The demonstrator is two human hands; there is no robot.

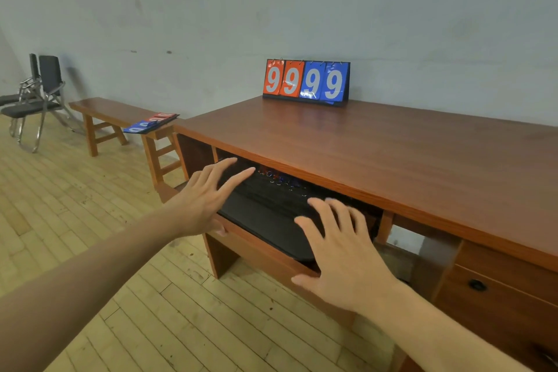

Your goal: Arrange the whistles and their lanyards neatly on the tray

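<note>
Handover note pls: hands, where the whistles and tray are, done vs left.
Left hand: open, fingers spread, no grip, at the tray's left edge.
Right hand: open, over the tray's near right corner.
Black tray: on the pull-out shelf under the desk top.
Whistles and lanyards: bunched at the tray's far end, partly hidden.
Done: nothing visibly arranged.
Left: the whole arranging.

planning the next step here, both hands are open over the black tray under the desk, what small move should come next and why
Probably grip the tray by its near edge and slide it out. Both the left hand and right hand hover open, holding nothing, and the whistles sit far back under the desk, hard to reach.
</note>
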